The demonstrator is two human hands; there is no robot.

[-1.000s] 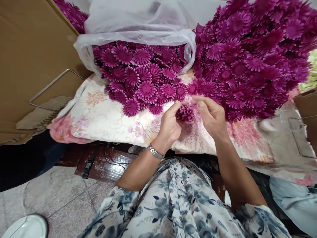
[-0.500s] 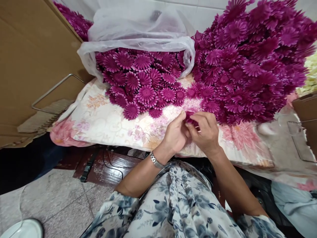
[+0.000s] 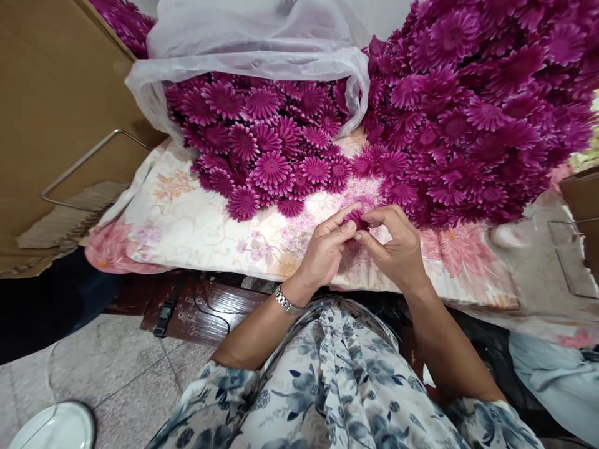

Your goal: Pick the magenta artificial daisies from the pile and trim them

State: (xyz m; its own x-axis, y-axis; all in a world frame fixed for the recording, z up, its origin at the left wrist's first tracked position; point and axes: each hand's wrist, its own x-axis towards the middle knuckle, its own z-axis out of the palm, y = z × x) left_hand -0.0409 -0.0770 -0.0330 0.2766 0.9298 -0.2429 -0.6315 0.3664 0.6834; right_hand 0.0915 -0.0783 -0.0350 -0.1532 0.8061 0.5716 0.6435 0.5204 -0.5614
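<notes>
1. At the far left stands a tall brown cardboard panel [image 3: 56, 87] with a bent silver metal wire [image 3: 82, 161] across its lower part; a round white object [image 3: 56, 427] sits below on the grey speckled floor tiles [image 3: 131, 368]
2. Next comes a cream cloth printed with pink and orange flowers [image 3: 196, 231]; under its front edge a black strap with a plastic buckle [image 3: 165, 312] hangs against dark red-brown wood [image 3: 189, 324]
3. On the cloth, a cloudy white plastic bag [image 3: 253, 56] gapes towards the person, and magenta daisy-like flower heads with paler petal edges [image 3: 266, 146] fill its mouth and spill out in front
4. The left hand [image 3: 322, 252], with a silver metal-link band [image 3: 286, 300] at its wrist, is closed on a small dark magenta flower [image 3: 356, 219], gripping it between thumb and fingers
5. That flower is between the two hands, over the cloth and near the spilled flower heads; the fingers partly hide it
6. The right hand [image 3: 397, 246] pinches the flower's right side with thumb and forefinger
7. Behind and to the right of this hand rises a large dense heap of magenta flowers [image 3: 463, 118]
8. At the far right are pale yellow-green ruffled material [image 3: 590, 149], a brown cardboard edge [image 3: 580, 193] and, lower down, light blue fabric [image 3: 552, 380]
</notes>
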